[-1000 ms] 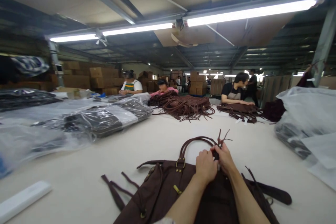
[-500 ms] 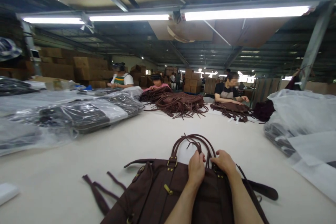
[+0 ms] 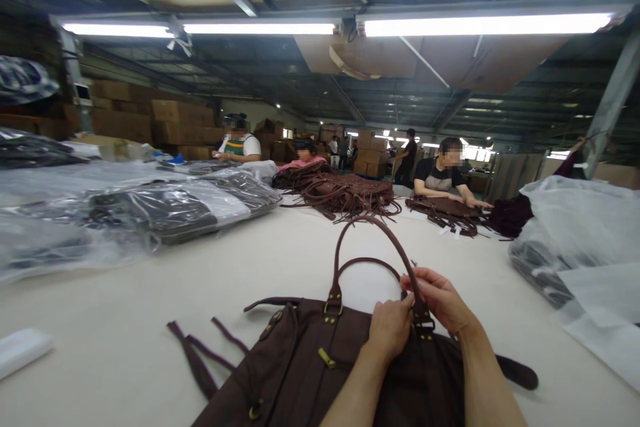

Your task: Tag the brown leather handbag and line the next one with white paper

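A dark brown handbag [image 3: 295, 353] with brass fittings lies before me. Its front handle [image 3: 370, 219] arches upright, and the rear handle [image 3: 367, 260] forms a lower loop behind it. My right hand [image 3: 443, 297] is closed around the right leg of the front handle, thumb and fingers pinched near its lower part. Close beside it, my left hand [image 3: 393, 327] is curled at the foot of the handles on the bag's top edge; what its fingers grip is hidden. A brass zip pull [image 3: 327, 357] hangs on the front. Loose straps [image 3: 193, 360] stick out at the left.
Plastic-wrapped dark bags [image 3: 185, 207] lie at the left and more wrapped goods [image 3: 580, 233] at the right. Brown bags are piled [image 3: 345, 193] across the white table [image 3: 150, 307]. A co-worker [image 3: 443, 173] leans over a bag; other people stand behind.
The front handle now stands taller and free of my left hand, which has moved right and down to the handle's foot. My right hand has risen and closed on the handle's right leg.
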The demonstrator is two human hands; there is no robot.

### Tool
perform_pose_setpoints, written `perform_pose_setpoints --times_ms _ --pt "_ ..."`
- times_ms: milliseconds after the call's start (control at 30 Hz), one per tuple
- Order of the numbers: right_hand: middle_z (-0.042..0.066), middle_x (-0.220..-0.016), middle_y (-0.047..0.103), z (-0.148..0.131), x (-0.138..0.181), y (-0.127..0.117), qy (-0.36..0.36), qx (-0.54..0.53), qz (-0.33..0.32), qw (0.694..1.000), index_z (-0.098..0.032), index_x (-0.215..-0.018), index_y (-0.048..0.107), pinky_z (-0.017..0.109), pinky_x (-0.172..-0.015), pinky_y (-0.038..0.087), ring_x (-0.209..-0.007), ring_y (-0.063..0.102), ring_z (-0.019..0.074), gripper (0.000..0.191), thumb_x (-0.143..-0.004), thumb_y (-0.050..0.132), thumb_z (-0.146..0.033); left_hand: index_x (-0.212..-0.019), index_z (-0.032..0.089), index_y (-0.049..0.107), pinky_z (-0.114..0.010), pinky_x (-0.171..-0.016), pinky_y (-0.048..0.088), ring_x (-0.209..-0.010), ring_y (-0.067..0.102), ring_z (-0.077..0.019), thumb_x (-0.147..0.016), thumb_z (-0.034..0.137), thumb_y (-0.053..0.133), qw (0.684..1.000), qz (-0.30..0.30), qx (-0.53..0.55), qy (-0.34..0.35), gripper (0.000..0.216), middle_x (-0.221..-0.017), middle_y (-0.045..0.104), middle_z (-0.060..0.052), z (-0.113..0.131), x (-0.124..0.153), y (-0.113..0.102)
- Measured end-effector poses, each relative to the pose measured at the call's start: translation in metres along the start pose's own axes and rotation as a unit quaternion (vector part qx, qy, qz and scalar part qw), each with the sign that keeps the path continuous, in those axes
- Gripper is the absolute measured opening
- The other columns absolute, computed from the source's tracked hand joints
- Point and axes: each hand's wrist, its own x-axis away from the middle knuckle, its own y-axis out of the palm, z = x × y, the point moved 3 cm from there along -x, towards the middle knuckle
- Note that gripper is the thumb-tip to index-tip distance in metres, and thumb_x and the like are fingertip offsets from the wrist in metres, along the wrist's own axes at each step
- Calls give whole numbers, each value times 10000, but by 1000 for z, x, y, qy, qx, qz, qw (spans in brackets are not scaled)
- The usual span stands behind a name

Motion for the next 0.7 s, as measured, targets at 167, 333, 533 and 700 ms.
perform_pose_setpoints --times_ms 167,333,533,700 --pt "79 -858 724 26 -16 -11 24 76 123 989 -160 -957 683 314 -603 520 -736 667 236 513 -501 855 -321 -931 242 669 -377 -859 407 -916 603 -265 -809 209 547 1000 18 0 -9 176 -928 683 -72 -6 0 1" --pt "33 -934 663 19 -13 -46 -76 77 377 920 -224 -1061 550 232 -567 469 -841 623 177 406 -749 593 -480 -861 202 634 -306 -834 427 -893 566 -199 -742 76 543 995 81 40 -41 196 -919 613 -51 -16 -2 0" --pt "21 -666 596 -13 13 -39 -54 21 239 969 -211 -774 580 223 -420 343 -533 530 131 424 -707 596 -630 -714 161 556 -308 -769 433 -761 527 -148 -778 34 533 980 147 114 -68 144 -762 545 9 -26 -9 -1" --pt "147 -1192 648 3 10 1 52 -39 -54 996 -186 -1120 623 385 -817 523 -1096 617 278 559 -718 673 -571 -780 153 552 -293 -703 456 -700 536 -126 -873 110 507 950 211 206 -102 112 -743 549 23 -37 -12 -3"
